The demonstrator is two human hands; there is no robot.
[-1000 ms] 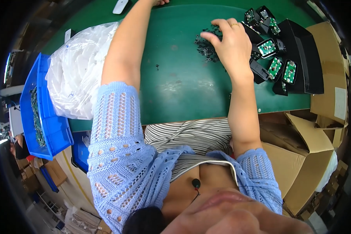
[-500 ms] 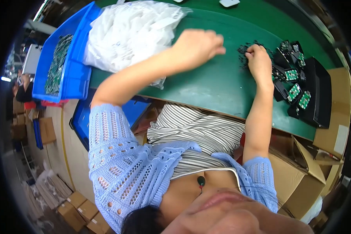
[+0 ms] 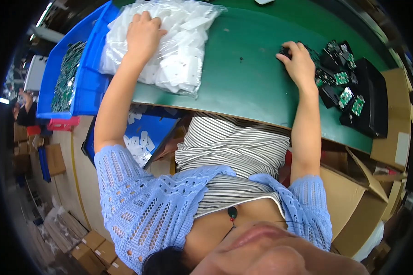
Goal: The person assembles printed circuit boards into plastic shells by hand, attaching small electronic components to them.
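Observation:
My left hand (image 3: 144,35) lies on top of a clear plastic bag (image 3: 181,68) filled with flat white plastic pieces. Its fingers are spread and slightly bent on the film, pinching nothing that I can see. Over at the right, my right hand (image 3: 300,63) curls its thumb and fingers around small black parts (image 3: 285,51) at the edge of a loose heap. The palm hides some of that heap. Right beside this hand are several black housings with green circuit boards (image 3: 341,78). A single tiny black piece (image 3: 241,58) lies mid-table.
A blue bin (image 3: 85,94) of green circuit boards stands left of the bag. Under the table edge, a blue tray (image 3: 158,133) holds white pieces. A black tray (image 3: 376,98) and open cardboard boxes (image 3: 344,197) flank the green table (image 3: 243,91) on the right.
My left hand has swung left and away from me, from above the table onto the bag. My right hand has shifted slightly left at the black heap. The tray's white pieces are now uncovered.

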